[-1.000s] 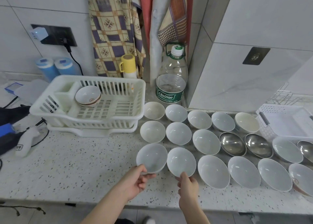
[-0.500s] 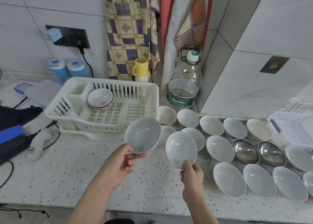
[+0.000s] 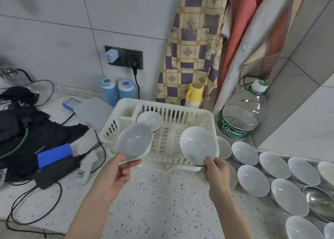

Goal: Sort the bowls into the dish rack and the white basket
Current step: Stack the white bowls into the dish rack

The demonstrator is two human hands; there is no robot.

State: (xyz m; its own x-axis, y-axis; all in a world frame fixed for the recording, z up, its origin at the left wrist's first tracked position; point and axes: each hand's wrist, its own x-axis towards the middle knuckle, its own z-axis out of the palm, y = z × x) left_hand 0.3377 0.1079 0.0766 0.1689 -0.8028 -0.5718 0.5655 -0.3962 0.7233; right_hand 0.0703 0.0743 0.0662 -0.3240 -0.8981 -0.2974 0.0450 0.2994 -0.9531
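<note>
Up over the dish rack [image 3: 180,112], each hand pinches a white bowl by its rim. Left hand [image 3: 115,175] holds the grey-white bowl [image 3: 133,142]; right hand [image 3: 216,173] holds the brighter bowl [image 3: 197,144].

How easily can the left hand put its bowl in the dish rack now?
Probably easily: the left hand holds its bowl over the dish rack, where open floor beside the patterned bowl looks free.

You stood in a home kitchen. A speckled stone counter [image 3: 162,202] ran under grey wall tiles [image 3: 54,31]. A white dish rack [image 3: 180,116] sat at the far side, with rows of bowls [image 3: 253,181] to its right. An apron [image 3: 189,49] hung on the far wall beside a water jug [image 3: 240,116], and a charger [image 3: 111,56] sat in the socket at far left.
</note>
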